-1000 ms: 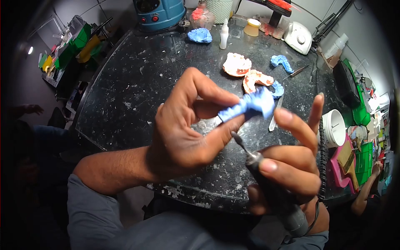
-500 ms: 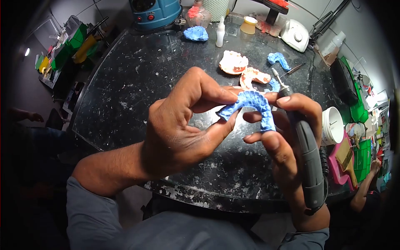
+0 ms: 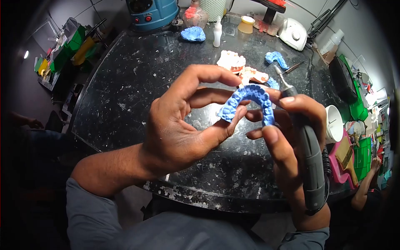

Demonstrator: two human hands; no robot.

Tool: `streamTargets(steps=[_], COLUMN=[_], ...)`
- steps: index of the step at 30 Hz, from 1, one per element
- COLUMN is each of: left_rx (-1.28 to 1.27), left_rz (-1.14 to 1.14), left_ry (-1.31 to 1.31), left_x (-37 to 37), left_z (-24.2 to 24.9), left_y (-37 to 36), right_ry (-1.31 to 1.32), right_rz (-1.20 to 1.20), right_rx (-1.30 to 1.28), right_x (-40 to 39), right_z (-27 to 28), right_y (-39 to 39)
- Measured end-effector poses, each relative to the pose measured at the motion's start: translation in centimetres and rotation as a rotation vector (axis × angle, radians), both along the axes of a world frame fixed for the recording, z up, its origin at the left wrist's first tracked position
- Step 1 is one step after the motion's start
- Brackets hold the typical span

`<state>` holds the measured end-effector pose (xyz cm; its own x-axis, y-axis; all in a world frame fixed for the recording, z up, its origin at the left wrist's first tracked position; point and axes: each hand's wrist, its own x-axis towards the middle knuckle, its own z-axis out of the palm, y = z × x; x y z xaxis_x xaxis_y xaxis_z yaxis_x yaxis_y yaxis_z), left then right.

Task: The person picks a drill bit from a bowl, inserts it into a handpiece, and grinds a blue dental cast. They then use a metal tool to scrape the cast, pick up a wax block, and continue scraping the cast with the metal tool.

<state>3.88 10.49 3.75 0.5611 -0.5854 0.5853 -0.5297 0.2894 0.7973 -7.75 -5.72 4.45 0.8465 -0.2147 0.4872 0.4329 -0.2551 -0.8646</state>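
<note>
A blue horseshoe-shaped dental cast (image 3: 249, 103) is held up over the dark speckled table (image 3: 137, 79), teeth facing me. My left hand (image 3: 183, 121) pinches its left end between thumb and fingers. My right hand (image 3: 287, 133) steadies the cast's right end with thumb and fingertips while gripping a grey rotary handpiece (image 3: 308, 158), whose bur tip points up and away past the cast.
On the table behind lie two orange-white casts (image 3: 239, 66), two more blue casts (image 3: 276, 58) (image 3: 192, 34), a white squeeze bottle (image 3: 217, 32) and a thin metal tool (image 3: 295, 67). A blue machine (image 3: 146, 12) stands at the back, a white cup (image 3: 333, 123) at right. Another person's hand (image 3: 375, 166) shows far right.
The handpiece swung from bur pointing at the cast to lying along my right palm, bur pointing away. My right fingers took hold of the cast, which turned to show its full arch.
</note>
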Motion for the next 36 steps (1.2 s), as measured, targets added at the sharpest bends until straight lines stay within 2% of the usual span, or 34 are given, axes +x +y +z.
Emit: streamTargets(steps=[3, 14, 17, 19, 23, 25, 27, 30, 32, 34, 36], left_rx=[0.029, 0.011, 0.033, 0.015, 0.031, -0.009, 0.03, 0.028, 0.149, 0.149, 0.087], left_rz=[-0.082, -0.087, -0.109, -0.123, -0.125, -0.155, -0.235, -0.23, -0.101, -0.087, -0.069], left_ry=[0.034, -0.052, -0.061, -0.136, -0.113, 0.141, 0.226, 0.298, -0.08, -0.107, -0.119], left_x=[0.1, 0.3, 0.4, 0.5, 0.0, -0.4, 0.6, 0.9, 1.1, 1.3, 1.3], left_z=[0.0, -0.2, 0.0, 0.1, 0.4, 0.6, 0.3, 0.7, 0.6, 0.2, -0.2], left_y=[0.2, 0.2, 0.4, 0.4, 0.4, 0.3, 0.5, 0.4, 0.3, 0.6, 0.5], right_ry=[0.099, 0.007, -0.03, 0.049, -0.01, -0.041, -0.076, -0.093, -0.129, -0.163, -0.193], right_rz=[-0.026, -0.02, -0.001, -0.073, -0.112, -0.088, -0.064, -0.088, -0.13, -0.174, -0.082], right_rx=[0.075, 0.061, 0.159, 0.093, -0.085, -0.072, -0.06, -0.07, -0.159, -0.247, -0.145], right_x=[0.1, 0.4, 0.3, 0.1, 0.4, 0.7, 0.9, 0.9, 0.8, 0.8, 0.9], right_z=[0.5, -0.3, -0.2, 0.1, -0.3, -0.7, -1.0, -0.9, -1.0, -1.1, -1.2], right_y=[0.3, 0.3, 0.1, 0.1, -0.6, -0.7, -0.6, -0.2, -0.7, -0.9, -0.9])
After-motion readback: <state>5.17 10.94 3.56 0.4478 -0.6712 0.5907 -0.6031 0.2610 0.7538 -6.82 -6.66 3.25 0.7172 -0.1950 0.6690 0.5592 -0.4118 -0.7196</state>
